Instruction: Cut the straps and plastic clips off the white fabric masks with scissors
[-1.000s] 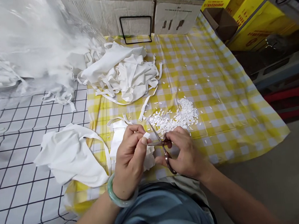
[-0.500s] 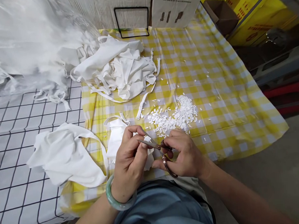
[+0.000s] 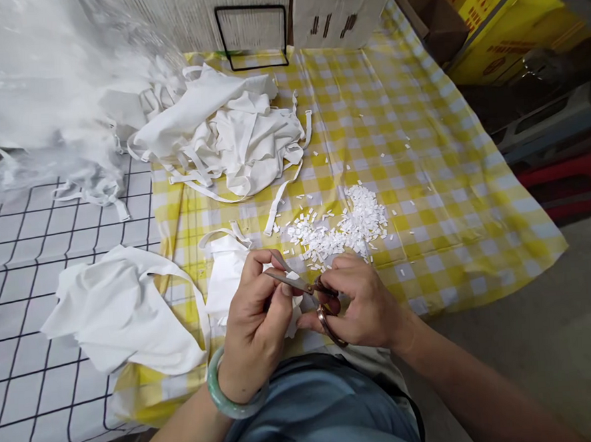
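Scissors (image 3: 326, 319) with bronze-coloured handles are in my right hand (image 3: 363, 300), thumb and fingers through the loops. Their blades reach left to the fingertips of my left hand (image 3: 261, 310), which is closed on a white garment (image 3: 226, 268) with narrow straps. A small white end of strap shows between the blades; my fingers hide most of what they pinch. Part of the garment hangs below and behind my left hand. Just beyond the scissors lies a heap of small white clippings (image 3: 363, 217).
A pile of white strapped garments (image 3: 250, 137) lies further back, and another white garment (image 3: 123, 311) is at the left. Clear plastic with white pieces (image 3: 67, 81) fills the far left. Cardboard boxes (image 3: 343, 11) and a black wire stand (image 3: 255, 67) line the back of the yellow checked tablecloth (image 3: 455, 204).
The scissor blades have drawn closer together around the strap end. Both hands stay in nearly the same place, while the view has shifted slightly.
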`<state>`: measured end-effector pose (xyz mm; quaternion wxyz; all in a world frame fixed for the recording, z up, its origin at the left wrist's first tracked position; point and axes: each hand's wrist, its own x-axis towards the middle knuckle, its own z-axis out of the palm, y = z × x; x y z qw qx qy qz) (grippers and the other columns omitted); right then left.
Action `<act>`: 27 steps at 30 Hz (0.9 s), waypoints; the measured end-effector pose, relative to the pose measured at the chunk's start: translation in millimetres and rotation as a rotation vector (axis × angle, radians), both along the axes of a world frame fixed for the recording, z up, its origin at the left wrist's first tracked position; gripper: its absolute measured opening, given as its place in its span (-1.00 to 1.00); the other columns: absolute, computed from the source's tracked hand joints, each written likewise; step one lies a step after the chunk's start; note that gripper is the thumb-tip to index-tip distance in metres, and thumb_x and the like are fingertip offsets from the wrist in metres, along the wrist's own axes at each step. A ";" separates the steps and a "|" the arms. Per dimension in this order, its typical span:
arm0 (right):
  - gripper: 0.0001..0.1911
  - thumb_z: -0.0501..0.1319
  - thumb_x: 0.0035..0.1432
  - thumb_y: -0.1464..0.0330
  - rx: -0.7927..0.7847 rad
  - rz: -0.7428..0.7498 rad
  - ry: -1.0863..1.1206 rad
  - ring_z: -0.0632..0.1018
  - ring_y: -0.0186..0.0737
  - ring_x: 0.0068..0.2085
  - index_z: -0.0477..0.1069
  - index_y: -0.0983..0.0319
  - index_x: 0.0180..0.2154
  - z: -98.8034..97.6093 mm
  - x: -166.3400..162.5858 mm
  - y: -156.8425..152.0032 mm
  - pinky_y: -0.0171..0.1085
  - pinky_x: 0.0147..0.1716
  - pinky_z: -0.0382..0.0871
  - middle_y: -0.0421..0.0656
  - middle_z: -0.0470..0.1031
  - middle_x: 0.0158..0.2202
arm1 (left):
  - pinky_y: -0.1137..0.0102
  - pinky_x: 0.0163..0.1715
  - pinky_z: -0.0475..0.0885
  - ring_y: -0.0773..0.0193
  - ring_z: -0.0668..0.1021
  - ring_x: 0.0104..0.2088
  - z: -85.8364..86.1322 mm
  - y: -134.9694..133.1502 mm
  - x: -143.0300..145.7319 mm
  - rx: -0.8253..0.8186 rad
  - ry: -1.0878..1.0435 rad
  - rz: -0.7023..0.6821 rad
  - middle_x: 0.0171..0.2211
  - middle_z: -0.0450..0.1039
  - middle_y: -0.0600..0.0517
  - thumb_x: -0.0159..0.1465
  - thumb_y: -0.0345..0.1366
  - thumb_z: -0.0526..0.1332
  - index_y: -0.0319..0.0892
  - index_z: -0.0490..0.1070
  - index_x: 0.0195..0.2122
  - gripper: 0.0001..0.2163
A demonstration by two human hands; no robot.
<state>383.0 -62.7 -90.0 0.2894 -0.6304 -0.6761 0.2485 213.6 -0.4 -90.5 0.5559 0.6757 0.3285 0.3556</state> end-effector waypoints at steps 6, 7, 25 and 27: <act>-0.53 0.36 0.06 0.14 0.033 -0.025 -0.026 0.30 -0.33 -0.52 0.21 0.20 -0.65 -3.5 5.5 -3.8 -0.27 -0.40 0.12 -0.26 0.30 -0.66 | 0.33 -0.10 0.27 0.20 0.31 -0.11 2.1 -0.7 5.0 -0.002 0.041 -0.017 -0.26 0.25 -0.02 0.40 -0.41 0.05 -0.15 0.36 -0.39 -0.78; -0.53 0.35 0.07 0.13 0.040 -0.042 -0.039 0.29 -0.33 -0.53 0.21 0.20 -0.66 -4.4 6.5 -5.3 -0.27 -0.42 0.11 -0.26 0.29 -0.67 | 0.34 -0.11 0.27 0.20 0.32 -0.11 2.1 -0.6 6.0 -0.003 0.052 -0.024 -0.25 0.26 -0.03 0.40 -0.40 0.05 -0.15 0.36 -0.39 -0.78; -0.61 0.32 -0.10 0.55 -0.167 -0.021 0.332 0.47 -0.22 -0.27 0.28 0.15 -0.23 -12.7 -53.0 1.0 -0.25 -0.27 0.38 -0.16 0.46 -0.21 | 0.31 -0.07 0.35 0.14 0.42 -0.10 7.5 15.7 -54.8 -0.065 0.154 0.133 -0.18 0.34 -0.09 0.38 -0.20 0.11 -0.16 0.47 -0.41 -0.73; -0.68 0.18 -0.12 0.62 -0.101 0.014 0.374 0.45 -0.28 -0.34 0.25 0.16 -0.33 -7.2 -68.7 24.3 -0.30 -0.33 0.35 -0.24 0.41 -0.36 | 0.32 -0.15 0.38 0.16 0.45 -0.17 26.9 35.1 -66.7 0.002 0.156 0.154 -0.20 0.38 -0.08 0.38 -0.20 0.12 -0.16 0.47 -0.42 -0.73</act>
